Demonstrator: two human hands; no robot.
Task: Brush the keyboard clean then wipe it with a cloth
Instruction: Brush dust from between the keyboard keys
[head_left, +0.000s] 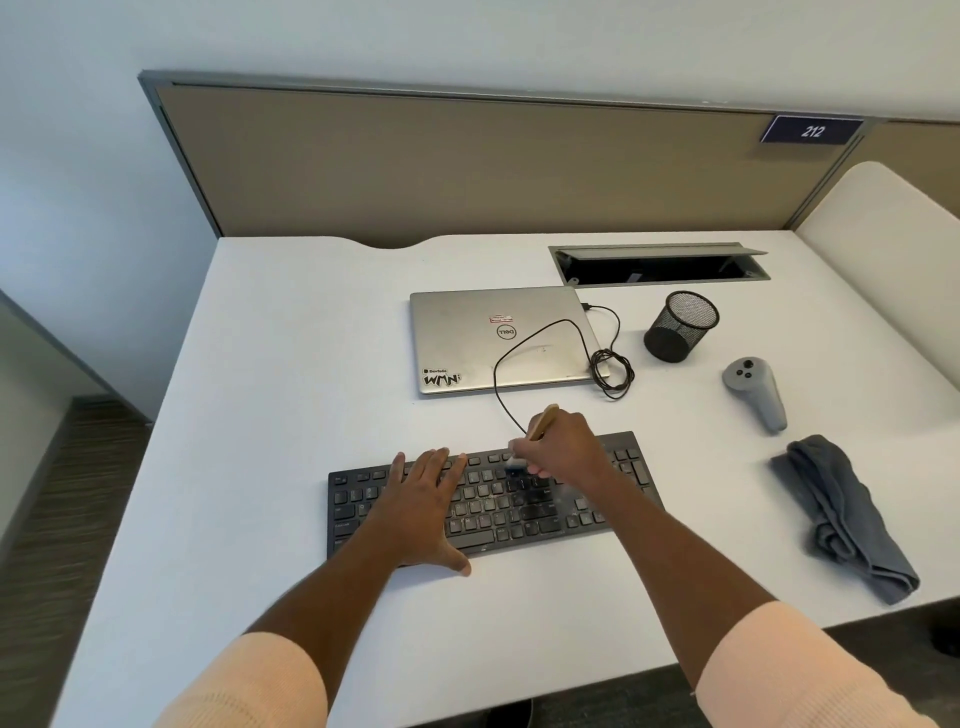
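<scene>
A black keyboard (524, 512) lies on the white desk (291, 364) in front of me. My left hand (423, 506) rests flat on its left half, fingers spread. My right hand (563, 447) is closed around a small brush with a wooden handle (543, 421). The blurred bristle end touches the keys near the upper middle of the keyboard. A crumpled grey cloth (841, 514) lies on the desk to the right, apart from both hands.
Behind the keyboard lies a shut silver laptop (467, 338) with a black cable (608, 364) looped beside it. A black mesh cup (680, 326), a grey controller (756, 392) and an open cable hatch (660, 264) are at the back right. A tan partition (467, 161) backs the desk.
</scene>
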